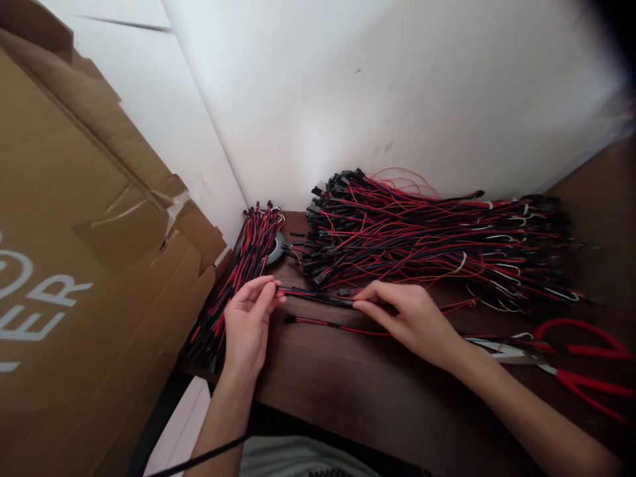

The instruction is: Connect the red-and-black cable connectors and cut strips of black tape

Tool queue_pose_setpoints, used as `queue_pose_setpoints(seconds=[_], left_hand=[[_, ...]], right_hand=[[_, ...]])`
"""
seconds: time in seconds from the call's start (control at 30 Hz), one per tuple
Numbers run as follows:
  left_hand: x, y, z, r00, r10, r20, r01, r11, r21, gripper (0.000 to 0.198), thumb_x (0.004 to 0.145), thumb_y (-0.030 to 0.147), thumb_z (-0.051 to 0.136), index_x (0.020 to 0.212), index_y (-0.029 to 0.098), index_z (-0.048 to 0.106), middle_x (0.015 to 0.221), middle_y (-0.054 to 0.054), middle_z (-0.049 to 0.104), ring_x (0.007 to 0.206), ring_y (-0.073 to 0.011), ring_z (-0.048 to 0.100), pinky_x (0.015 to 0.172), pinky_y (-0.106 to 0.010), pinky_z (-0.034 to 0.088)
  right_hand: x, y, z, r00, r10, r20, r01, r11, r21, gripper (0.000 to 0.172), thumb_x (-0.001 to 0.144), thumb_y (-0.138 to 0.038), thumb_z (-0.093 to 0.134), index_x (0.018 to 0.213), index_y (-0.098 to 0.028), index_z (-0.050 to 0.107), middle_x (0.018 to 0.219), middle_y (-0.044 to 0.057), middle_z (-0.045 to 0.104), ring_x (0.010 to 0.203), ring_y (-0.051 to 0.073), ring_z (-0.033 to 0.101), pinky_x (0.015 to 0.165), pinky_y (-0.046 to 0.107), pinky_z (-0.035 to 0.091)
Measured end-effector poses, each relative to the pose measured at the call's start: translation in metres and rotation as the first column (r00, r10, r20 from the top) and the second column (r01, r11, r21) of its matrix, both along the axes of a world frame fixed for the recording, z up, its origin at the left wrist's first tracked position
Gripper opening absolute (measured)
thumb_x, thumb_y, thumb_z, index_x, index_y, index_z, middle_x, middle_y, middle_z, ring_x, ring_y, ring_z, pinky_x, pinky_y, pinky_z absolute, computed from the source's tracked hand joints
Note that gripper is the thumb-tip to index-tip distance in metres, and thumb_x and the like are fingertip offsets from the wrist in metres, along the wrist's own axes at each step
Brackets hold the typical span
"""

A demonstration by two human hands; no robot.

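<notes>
A thin cable (318, 296) of dark, red and blue wires stretches between my two hands above the table. My left hand (251, 315) pinches its left end between thumb and fingertips. Thumb and index finger of my right hand (405, 311) grip it farther right. Just below lies another red and black cable (322, 323) with a black connector at its left end, passing under my right hand. Behind my hands spreads a large pile of red and black cables (397, 232), some bound with white ties. A smaller bundle of cables (248, 258) lies beyond my left hand.
Red-handled scissors (561, 358) lie at the right on the dark wooden table (318, 377). A roll of black tape (275, 250) sits between the two cable piles. A large cardboard box (99, 232) stands at the left, and a white wall (372, 99) rises behind.
</notes>
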State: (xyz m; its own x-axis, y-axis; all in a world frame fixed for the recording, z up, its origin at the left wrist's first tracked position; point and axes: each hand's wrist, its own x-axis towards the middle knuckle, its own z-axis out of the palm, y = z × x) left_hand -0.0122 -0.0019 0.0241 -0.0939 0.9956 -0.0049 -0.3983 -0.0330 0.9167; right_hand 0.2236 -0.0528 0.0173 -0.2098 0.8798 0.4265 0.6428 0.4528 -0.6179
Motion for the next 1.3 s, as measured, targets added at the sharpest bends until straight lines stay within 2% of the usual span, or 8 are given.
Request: queue_pose_setpoints(seconds=[0.27, 0.67, 0.77, 0.83, 0.9, 0.97, 1.13, 1.3], left_hand=[[0.000, 0.003, 0.001, 0.998, -0.022, 0.066, 0.024, 0.999, -0.040, 0.034, 0.056, 0.031, 0.090, 0.083, 0.016, 0.076, 0.081, -0.003, 0.075, 0.066, -0.0096, 0.069, 0.066, -0.018, 0.061], [-0.010, 0.006, -0.007, 0.954, 0.089, -0.286, -0.052, 0.989, 0.135, 0.023, 0.075, 0.030, 0.076, 0.092, 0.015, 0.073, 0.089, -0.006, 0.073, 0.078, -0.0155, 0.069, 0.077, -0.032, 0.060], [-0.008, 0.006, -0.003, 0.758, 0.299, -0.580, -0.027, 0.903, 0.430, 0.017, 0.085, 0.029, 0.067, 0.096, 0.017, 0.072, 0.103, -0.008, 0.071, 0.098, -0.0204, 0.065, 0.095, -0.042, 0.052], [-0.002, 0.005, 0.002, 0.548, 0.444, -0.709, 0.157, 0.778, 0.609, 0.016, 0.085, 0.026, 0.067, 0.099, 0.019, 0.072, 0.113, -0.008, 0.069, 0.112, -0.0233, 0.058, 0.104, -0.047, 0.043], [0.005, 0.006, 0.006, 0.417, 0.474, -0.775, 0.411, 0.662, 0.626, 0.021, 0.085, 0.023, 0.068, 0.106, 0.021, 0.069, 0.113, -0.007, 0.069, 0.117, -0.0248, 0.055, 0.106, -0.049, 0.040], [0.014, 0.008, 0.006, 0.346, 0.457, -0.819, 0.576, 0.586, 0.570, 0.026, 0.087, 0.021, 0.065, 0.113, 0.020, 0.066, 0.107, -0.007, 0.070, 0.110, -0.0241, 0.058, 0.103, -0.048, 0.043], [0.026, 0.014, 0.001, 0.341, 0.368, -0.865, 0.668, 0.553, 0.498, 0.021, 0.094, 0.017, 0.052, 0.106, 0.015, 0.068, 0.089, -0.009, 0.069, 0.080, -0.0179, 0.062, 0.073, -0.031, 0.052], [0.031, 0.015, 0.003, 0.397, 0.354, -0.847, 0.684, 0.501, 0.530, 0.021, 0.094, 0.015, 0.050, 0.103, 0.016, 0.070, 0.083, -0.008, 0.067, 0.076, -0.0158, 0.061, 0.068, -0.026, 0.049]], right_hand=[[0.005, 0.004, 0.006, 1.000, -0.007, -0.023, 0.007, 1.000, -0.030, 0.014, 0.094, -0.024, 0.054, 0.084, -0.020, 0.064, 0.081, 0.000, 0.070, 0.073, 0.013, 0.066, 0.067, 0.024, 0.049], [0.003, 0.006, 0.002, 0.999, 0.011, -0.044, -0.010, 1.000, 0.019, 0.009, 0.093, -0.019, 0.055, 0.088, -0.018, 0.063, 0.086, 0.004, 0.067, 0.081, 0.015, 0.064, 0.074, 0.028, 0.049], [0.002, 0.005, 0.003, 0.998, -0.021, -0.065, 0.022, 1.000, 0.011, 0.010, 0.093, -0.019, 0.055, 0.086, -0.018, 0.063, 0.085, 0.003, 0.068, 0.080, 0.015, 0.064, 0.074, 0.028, 0.049], [0.001, 0.005, 0.002, 0.996, -0.040, -0.080, 0.040, 0.999, 0.001, 0.010, 0.093, -0.020, 0.056, 0.086, -0.018, 0.063, 0.084, 0.004, 0.068, 0.078, 0.016, 0.063, 0.072, 0.028, 0.049], [0.000, 0.005, 0.002, 0.994, -0.060, -0.093, 0.061, 0.998, 0.006, 0.010, 0.093, -0.020, 0.055, 0.086, -0.018, 0.062, 0.085, 0.004, 0.067, 0.078, 0.016, 0.063, 0.071, 0.028, 0.049], [-0.001, 0.005, 0.002, 0.994, -0.069, -0.090, 0.071, 0.997, 0.024, 0.011, 0.094, -0.020, 0.053, 0.087, -0.018, 0.061, 0.085, 0.005, 0.067, 0.078, 0.017, 0.063, 0.071, 0.029, 0.049], [-0.003, 0.005, 0.000, 0.997, -0.058, -0.046, 0.061, 0.994, 0.086, 0.012, 0.096, -0.018, 0.047, 0.093, -0.019, 0.059, 0.088, 0.006, 0.066, 0.081, 0.017, 0.063, 0.073, 0.030, 0.051], [-0.005, 0.002, -0.002, 0.985, -0.096, 0.146, 0.071, 0.984, 0.165, 0.021, 0.095, -0.024, 0.052, 0.114, -0.020, 0.059, 0.098, 0.008, 0.066, 0.085, 0.019, 0.064, 0.074, 0.030, 0.052]])
